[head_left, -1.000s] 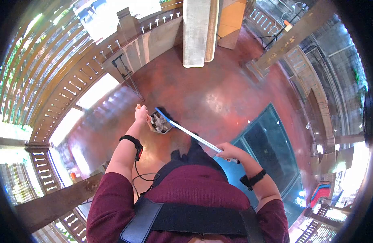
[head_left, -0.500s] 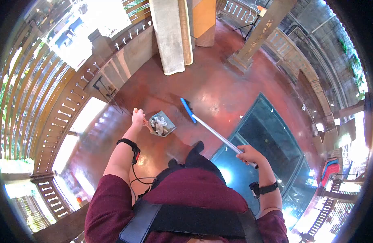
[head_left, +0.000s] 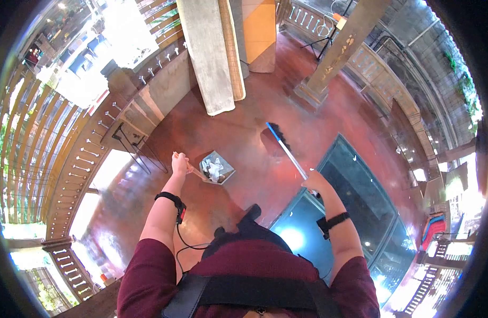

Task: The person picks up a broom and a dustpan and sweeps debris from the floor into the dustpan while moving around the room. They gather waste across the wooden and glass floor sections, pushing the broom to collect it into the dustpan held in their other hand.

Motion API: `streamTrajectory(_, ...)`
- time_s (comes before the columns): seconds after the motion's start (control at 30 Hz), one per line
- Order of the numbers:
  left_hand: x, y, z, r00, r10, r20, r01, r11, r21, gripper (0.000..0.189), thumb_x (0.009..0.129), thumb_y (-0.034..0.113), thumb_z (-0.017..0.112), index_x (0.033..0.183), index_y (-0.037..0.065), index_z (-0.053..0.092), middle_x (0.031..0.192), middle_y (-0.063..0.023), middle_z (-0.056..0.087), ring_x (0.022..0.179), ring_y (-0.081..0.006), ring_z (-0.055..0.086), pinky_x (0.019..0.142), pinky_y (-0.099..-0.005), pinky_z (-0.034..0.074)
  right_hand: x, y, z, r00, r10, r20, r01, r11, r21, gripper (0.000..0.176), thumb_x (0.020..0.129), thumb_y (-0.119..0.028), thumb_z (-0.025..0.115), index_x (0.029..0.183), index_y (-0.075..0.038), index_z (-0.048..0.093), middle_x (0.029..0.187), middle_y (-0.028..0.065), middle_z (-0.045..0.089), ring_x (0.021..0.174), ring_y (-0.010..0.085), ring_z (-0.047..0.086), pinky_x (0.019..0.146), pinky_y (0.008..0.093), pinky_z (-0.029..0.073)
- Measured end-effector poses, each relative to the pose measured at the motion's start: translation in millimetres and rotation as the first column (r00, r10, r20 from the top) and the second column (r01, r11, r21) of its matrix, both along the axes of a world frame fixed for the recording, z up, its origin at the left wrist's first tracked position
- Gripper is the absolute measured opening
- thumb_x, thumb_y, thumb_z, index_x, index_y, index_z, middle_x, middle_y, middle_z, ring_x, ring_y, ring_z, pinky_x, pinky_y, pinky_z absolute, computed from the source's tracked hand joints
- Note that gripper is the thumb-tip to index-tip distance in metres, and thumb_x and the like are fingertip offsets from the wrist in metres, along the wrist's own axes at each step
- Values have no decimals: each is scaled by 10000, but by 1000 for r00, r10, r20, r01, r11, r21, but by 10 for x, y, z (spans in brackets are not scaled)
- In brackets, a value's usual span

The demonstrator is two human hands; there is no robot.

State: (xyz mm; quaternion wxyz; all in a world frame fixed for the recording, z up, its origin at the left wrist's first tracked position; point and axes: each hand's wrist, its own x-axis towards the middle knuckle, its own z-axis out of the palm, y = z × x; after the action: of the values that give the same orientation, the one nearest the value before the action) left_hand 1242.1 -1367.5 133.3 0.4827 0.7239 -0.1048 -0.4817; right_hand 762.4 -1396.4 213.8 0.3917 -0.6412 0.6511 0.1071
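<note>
Though near the panel edge (head_left: pixel 327 156), broom (head_left: pixel 290 153) over open floor (head_left: pixel 254 108).

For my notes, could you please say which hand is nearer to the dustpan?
Left: the left hand holds the dustpan by its handle; the right hand, gripping the broom, is farther off to the right.

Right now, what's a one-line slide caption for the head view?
Left hand holding a dustpan with debris inside, right hand gripping a dark-bristled broom, reddish floor below.
</note>
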Motion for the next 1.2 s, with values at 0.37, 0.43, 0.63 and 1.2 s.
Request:
streamTrajectory(0.37,192,-874,-230,997,-49,54,49,999,-10,220,734,194,430,910,62,411,717,-76,504,518,-164,487,387,-291,424,1095,-566,-220,936,328,-131,-320,944,82,224,599,-85,537,782,40,573,725,221,584,646,311,592,554,385,462)
streamTrajectory(0.43,254,-980,-112,998,-48,-33,49,999,3,215,733,191,430,907,66,404,698,-73,499,507,-158,478,369,-292,407,1151,-580,-36,940,337,-60,-331,940,82,225,602,-94,543,789,28,574,711,211,580,611,306,585,540,376,458)
streamTrajectory(0.63,460,-1472,-61,997,-67,-29,66,997,-35,156,732,168,424,854,79,387,601,-59,452,420,-141,416,333,-285,373,821,-814,161,944,-54,326,-88,909,406,301,650,-77,578,940,4,557,544,81,509,469,154,512,408,286,407)
streamTrajectory(1.2,842,-2529,-212,988,-155,27,156,987,-35,152,729,137,425,856,61,387,634,-61,462,433,-138,426,325,-286,367,1727,-2038,-12,972,179,-153,-185,983,-20,194,618,-101,531,735,49,570,644,219,569,621,317,587,541,385,458)
